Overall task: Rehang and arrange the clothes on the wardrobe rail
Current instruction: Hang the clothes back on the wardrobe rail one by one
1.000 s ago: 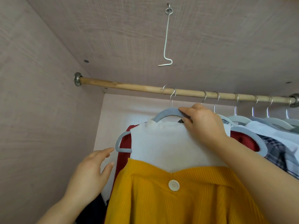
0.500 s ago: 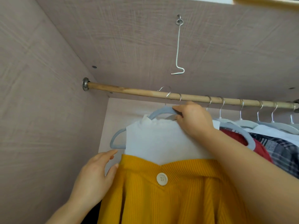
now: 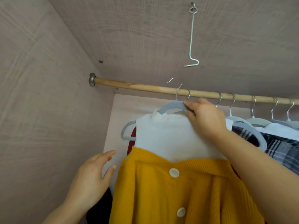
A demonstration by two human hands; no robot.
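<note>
Under the wardrobe ceiling, one wooden rail (image 3: pixel 137 87) runs from 10 o'clock to 3 o'clock. One wire hook (image 3: pixel 191 38) hangs from the ceiling at 12 o'clock. Five hanger hooks (image 3: pixel 232 102) sit on the rail at 2 to 3 o'clock, with a sixth just above the right hand (image 3: pixel 205 117). That hand reaches up at centre, arm rising from 4 o'clock, fingers curled round the top of one grey hanger (image 3: pixel 171 106). The hanger's own hook stands at the rail; whether it rests on it cannot be told. It carries one white top (image 3: pixel 169 138) and one yellow cardigan (image 3: pixel 153 191) with two white buttons (image 3: pixel 174 172). One red garment (image 3: pixel 131 143) shows behind, one plaid garment (image 3: pixel 283 147) at 3 o'clock. At 8 o'clock the left hand (image 3: pixel 92 177) is raised, fingers loosely straight, holding nothing, just beside the cardigan.
</note>
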